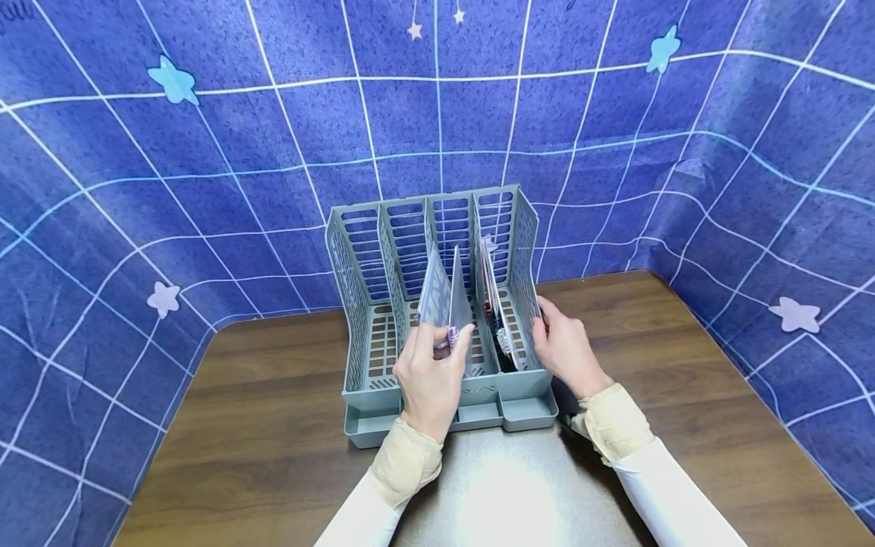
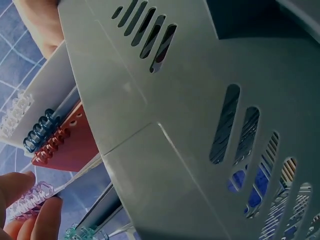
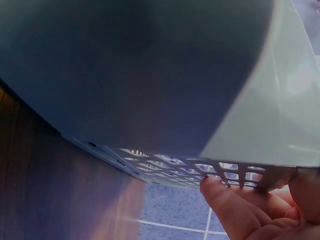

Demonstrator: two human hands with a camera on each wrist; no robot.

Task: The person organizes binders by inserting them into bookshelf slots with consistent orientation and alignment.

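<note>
A grey-green desk file rack (image 1: 529,384) with four upright slots stands on the table. My left hand (image 1: 431,376) pinches a thin spiral notebook by its purple coil (image 2: 31,200), with the notebook (image 1: 460,296) upright in a middle slot. Left of it leans another notebook (image 1: 435,292); a teal coil (image 2: 82,232) shows in the left wrist view. Farther right stand notebooks with a red coil (image 2: 50,146), a blue coil (image 2: 41,131) and a white coil (image 2: 17,114). My right hand (image 1: 563,342) grips the rack's right side wall, its fingers against the lattice.
Small open trays (image 1: 529,414) run along the rack's front. Behind the wooden table (image 1: 273,425) hangs a blue cloth (image 1: 287,182) with grid lines and stars. A bright glare lies on the table's front middle.
</note>
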